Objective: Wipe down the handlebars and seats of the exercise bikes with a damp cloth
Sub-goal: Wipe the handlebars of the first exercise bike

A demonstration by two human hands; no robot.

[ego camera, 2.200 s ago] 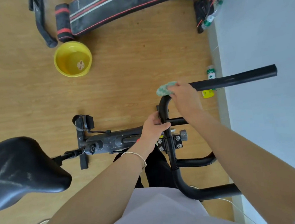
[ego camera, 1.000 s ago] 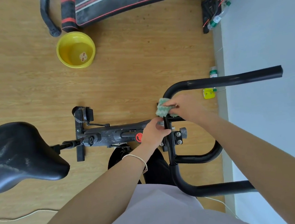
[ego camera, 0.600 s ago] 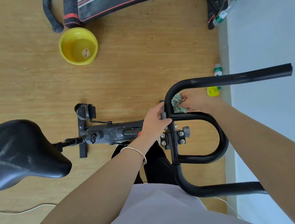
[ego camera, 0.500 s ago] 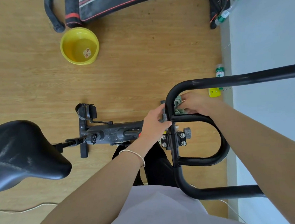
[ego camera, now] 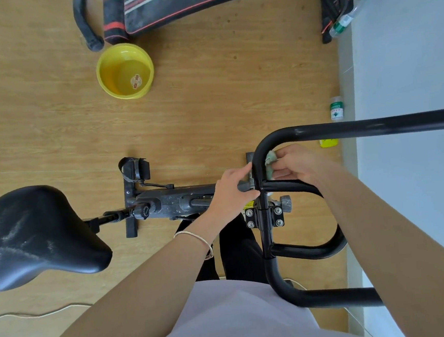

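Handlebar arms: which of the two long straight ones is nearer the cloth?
The far arm, running toward the wall. The green cloth in the right hand presses against the bend just below it; the near arm lies by the person's body.

The right hand (ego camera: 294, 166) presses a green cloth (ego camera: 269, 163) against the black handlebar (ego camera: 359, 126). The left hand (ego camera: 232, 193) grips the bar's centre beside it.
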